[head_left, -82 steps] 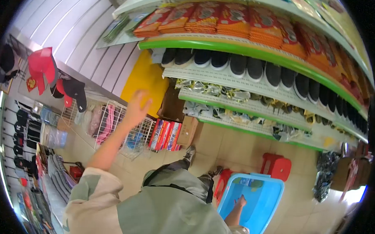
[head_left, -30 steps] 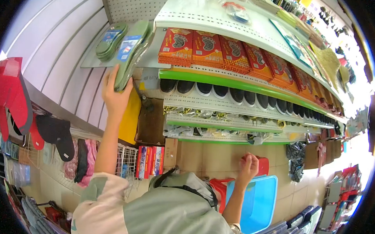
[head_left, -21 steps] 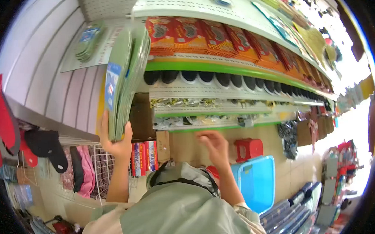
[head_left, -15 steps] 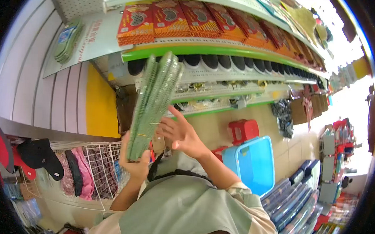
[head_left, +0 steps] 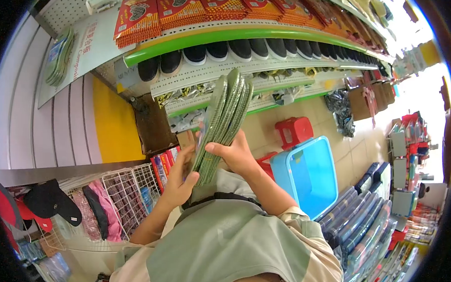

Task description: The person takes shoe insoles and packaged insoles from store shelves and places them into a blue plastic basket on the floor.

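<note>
A thick stack of green insoles [head_left: 226, 116], in shiny clear wrapping with rounded upper ends, stands tilted in front of my chest. Around its lower left side my left hand [head_left: 177, 181] is closed, thumb toward me. My right hand [head_left: 235, 154] grips the lower right side, with its thumb lying across the edges facing me. A thin band seems to run round the stack near the bottom. The fingers behind the stack are partly hidden.
Ahead, a shelf with a green edge [head_left: 204, 41] carries orange packets [head_left: 180, 7], with dark shoes [head_left: 238, 49] below. Another green stack [head_left: 59, 58] lies on a board at left. A blue bin [head_left: 306, 176] and red stool [head_left: 293, 131] stand right. Caps [head_left: 52, 199] hang left.
My right hand has come from open beside the stack to gripping it. The stack has shifted right in view, and the shelf appears closer.
</note>
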Motion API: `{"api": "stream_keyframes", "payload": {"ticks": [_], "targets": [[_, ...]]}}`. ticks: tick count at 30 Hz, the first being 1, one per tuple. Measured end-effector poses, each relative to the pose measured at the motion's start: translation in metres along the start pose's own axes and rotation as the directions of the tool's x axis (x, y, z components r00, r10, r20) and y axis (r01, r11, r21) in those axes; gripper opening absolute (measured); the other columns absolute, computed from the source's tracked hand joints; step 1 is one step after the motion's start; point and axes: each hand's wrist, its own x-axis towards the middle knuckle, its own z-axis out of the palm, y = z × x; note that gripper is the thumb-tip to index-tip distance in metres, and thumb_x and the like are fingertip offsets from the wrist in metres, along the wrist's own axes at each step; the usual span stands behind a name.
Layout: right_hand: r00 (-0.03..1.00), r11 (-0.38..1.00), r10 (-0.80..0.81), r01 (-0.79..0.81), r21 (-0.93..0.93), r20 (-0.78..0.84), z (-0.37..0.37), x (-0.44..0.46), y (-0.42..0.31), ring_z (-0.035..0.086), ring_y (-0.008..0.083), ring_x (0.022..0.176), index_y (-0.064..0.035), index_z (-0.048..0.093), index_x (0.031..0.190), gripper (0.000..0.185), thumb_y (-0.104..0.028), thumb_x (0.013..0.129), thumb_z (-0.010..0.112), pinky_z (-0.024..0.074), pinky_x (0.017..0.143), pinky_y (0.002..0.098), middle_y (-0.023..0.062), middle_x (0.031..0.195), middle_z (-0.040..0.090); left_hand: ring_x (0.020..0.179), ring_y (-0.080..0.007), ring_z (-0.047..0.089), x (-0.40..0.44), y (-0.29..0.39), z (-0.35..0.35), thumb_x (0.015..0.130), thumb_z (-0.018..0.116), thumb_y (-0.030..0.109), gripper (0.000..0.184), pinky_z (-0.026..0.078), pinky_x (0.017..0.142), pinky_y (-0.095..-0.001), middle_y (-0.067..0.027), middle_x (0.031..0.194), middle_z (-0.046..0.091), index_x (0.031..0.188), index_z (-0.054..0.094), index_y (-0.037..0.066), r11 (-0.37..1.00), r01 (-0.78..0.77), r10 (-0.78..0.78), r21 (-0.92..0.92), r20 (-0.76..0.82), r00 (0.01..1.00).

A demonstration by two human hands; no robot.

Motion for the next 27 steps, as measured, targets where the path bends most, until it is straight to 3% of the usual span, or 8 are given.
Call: {"api": "stream_keyframes", "payload": {"ticks": [3,6,12,15,21,24,27], "targets": [[0.999,0.999,-0.048,0.048,-0.020,-0.014,0.001,-0.001,0.006,0.065,0.0225,0.108,0.0043,0.054,0.128,0.059,-0.015,0.079,0.080,0.0538,0.094,0.0388,0.0123,0.117,0.066,0.130,-0.0269,0.049,0.002,-0.002,0.009,0.103,0.053,0.029,0.058,0.035,0.109,-0.0366,-0.0184,0.139,0.050,0.146,0.035,-0.005,0.979,-0.075,0.084,0.189,-0.044,0.995],[0.999,0.999,-0.031,0.032,0.023,-0.020,0.000,-0.004,0.006,0.065,0.0229,0.110,0.0045,0.053,0.130,0.060,-0.014,0.080,0.080,0.0536,0.095,0.0393,0.0128,0.119,0.064,0.124,-0.0234,0.052,0.002,0.000,0.007,0.102,0.056,0.025,0.055,0.038,0.106,-0.0349,-0.0164,0.134,0.055,0.144,0.038,-0.005,0.988,0.050,-0.045,0.147,-0.038,0.998],[0.999,0.991,0.005,-0.011,0.131,0.044,0.005,-0.003,0.000,0.063,0.0244,0.116,0.0048,0.051,0.132,0.064,-0.016,0.079,0.082,0.0522,0.099,0.0406,0.0139,0.124,0.063,0.113,-0.0163,0.056,0.007,0.002,0.000,0.097,0.063,0.017,0.050,0.044,0.097,-0.0308,-0.0131,0.128,0.058,0.139,0.044,-0.003,0.986,0.166,-0.164,0.035,-0.043,0.986],[0.998,0.991,0.001,-0.010,0.137,0.066,0.009,0.000,-0.003,0.063,0.0268,0.117,0.0018,0.044,0.131,0.069,-0.012,0.077,0.084,0.0523,0.099,0.0407,0.0159,0.125,0.062,0.110,-0.0155,0.058,0.010,0.004,-0.004,0.096,0.066,0.016,0.049,0.046,0.094,-0.0301,-0.0126,0.126,0.059,0.137,0.046,-0.003,0.980,0.196,-0.197,-0.025,-0.040,0.980],[0.998,0.988,0.018,-0.026,0.149,0.059,0.009,0.000,0.001,0.063,0.0259,0.116,0.0018,0.045,0.130,0.068,-0.012,0.076,0.084,0.0519,0.099,0.0395,0.0161,0.127,0.061,0.109,-0.0161,0.059,0.013,0.006,-0.008,0.087,0.077,0.014,0.057,0.048,0.094,-0.0314,-0.0108,0.119,0.061,0.134,0.047,-0.002,0.967,0.235,-0.237,-0.095,-0.002,0.972],[0.997,0.995,0.027,-0.034,0.097,0.073,0.006,-0.001,0.005,0.063,0.0235,0.115,0.0052,0.051,0.133,0.068,-0.014,0.077,0.083,0.0500,0.101,0.0394,0.0145,0.126,0.063,0.111,-0.0179,0.059,0.017,0.014,-0.009,0.078,0.086,0.019,0.070,0.048,0.095,-0.0329,-0.0115,0.119,0.061,0.133,0.047,-0.003,0.956,0.238,-0.251,0.169,0.061,0.966],[0.998,0.999,0.008,-0.010,0.032,0.054,0.007,0.000,0.009,0.063,0.0237,0.115,0.0055,0.051,0.133,0.071,-0.015,0.075,0.085,0.0498,0.102,0.0390,0.0144,0.127,0.063,0.113,-0.0204,0.058,0.021,0.007,-0.003,0.072,0.090,0.023,0.079,0.047,0.097,-0.0339,-0.0132,0.120,0.061,0.133,0.047,-0.003,0.957,0.214,-0.229,0.194,0.058,0.972]]}}
